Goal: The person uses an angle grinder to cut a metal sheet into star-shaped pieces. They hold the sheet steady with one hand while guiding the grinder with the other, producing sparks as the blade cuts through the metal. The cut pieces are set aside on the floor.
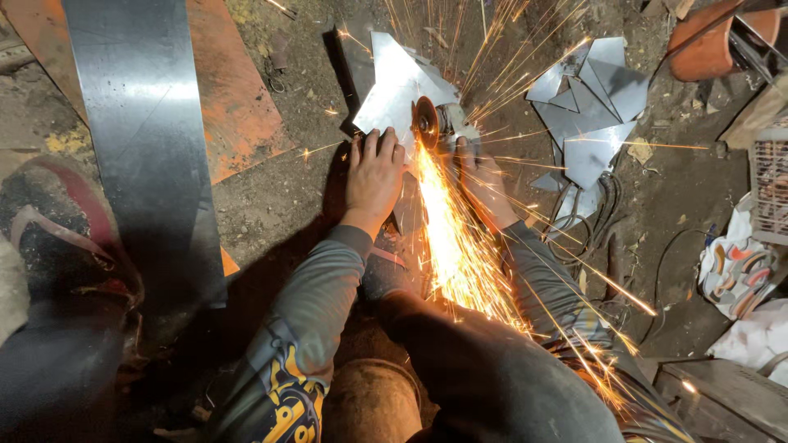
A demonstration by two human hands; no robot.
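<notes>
Long steel strip (148,139) lies well left of the fingers. Cut metal sheet (394,86) extends beyond the fingertips; left hand (375,176) presses it flat, fingers spread, grasping nothing. Right hand (483,184) is clenched around the angle grinder (435,123), its disc (425,121) between both hands, throwing sparks.

The left hand (373,176) presses flat on a shiny cut steel sheet (392,90) on the dirt floor (279,180). The right hand (484,180) holds an angle grinder (435,123) whose orange disc throws bright sparks (460,246). A pile of triangular steel offcuts (591,107) lies near.
</notes>
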